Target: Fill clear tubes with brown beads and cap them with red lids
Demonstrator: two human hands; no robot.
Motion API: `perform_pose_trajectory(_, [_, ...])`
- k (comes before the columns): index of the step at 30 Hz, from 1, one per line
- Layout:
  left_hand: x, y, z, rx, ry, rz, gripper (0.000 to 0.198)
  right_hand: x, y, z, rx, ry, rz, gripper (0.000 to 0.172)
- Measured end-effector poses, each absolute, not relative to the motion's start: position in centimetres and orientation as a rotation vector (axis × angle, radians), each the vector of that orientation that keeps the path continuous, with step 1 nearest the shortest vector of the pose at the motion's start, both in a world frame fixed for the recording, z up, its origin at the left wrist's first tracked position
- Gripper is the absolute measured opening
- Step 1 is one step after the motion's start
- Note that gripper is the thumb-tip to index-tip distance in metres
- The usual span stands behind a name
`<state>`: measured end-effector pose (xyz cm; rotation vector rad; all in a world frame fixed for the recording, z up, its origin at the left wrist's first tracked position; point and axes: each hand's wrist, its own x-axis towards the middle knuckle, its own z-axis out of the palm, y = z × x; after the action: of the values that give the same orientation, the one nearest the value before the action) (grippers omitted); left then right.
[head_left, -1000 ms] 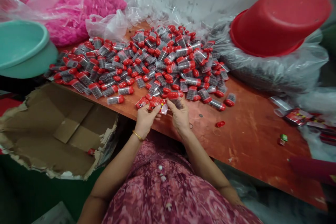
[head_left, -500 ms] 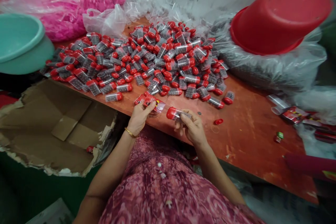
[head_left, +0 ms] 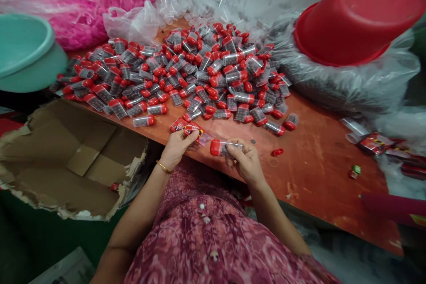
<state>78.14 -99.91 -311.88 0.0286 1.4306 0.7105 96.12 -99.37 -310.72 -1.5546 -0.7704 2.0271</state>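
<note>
My left hand [head_left: 176, 147] pinches a red printed packet [head_left: 192, 129] with a clear edge, near the table's front edge. Just to the right, my right hand [head_left: 245, 159] grips a clear container with a red cap [head_left: 218, 147], held level, its cap pointing at the packet. The two items are apart. Beyond both hands lies a large pile of red-capped clear containers [head_left: 199, 71] with dark contents. A loose red cap [head_left: 277, 152] sits right of my right hand, beside a thin ring.
An open cardboard box [head_left: 93, 155] stands below the table [head_left: 313, 168] at left. A teal basin [head_left: 26, 53] and pink-filled bag [head_left: 83, 13] are back left; a tilted red bucket [head_left: 353, 22] rests on a filled bag at back right.
The container in my right hand has turned slightly more level, and more of its clear body shows. My left hand keeps the packet, now slightly lower. The view has shifted a little.
</note>
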Motion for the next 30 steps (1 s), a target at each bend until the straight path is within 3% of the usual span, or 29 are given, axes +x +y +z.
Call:
perform_pose_trajectory(18, [78.5,-100.7,-312.1,0.193,1.336,0.731,0.037,95.3,-100.1,-312.0,-1.587,-0.777,2.103,0.039])
perform_pose_trajectory(30, [80.4,-101.5,-312.5,0.074,1.469,0.677,0.043,93.7,-101.5,-313.5,-1.572,-0.745,1.921,0.041])
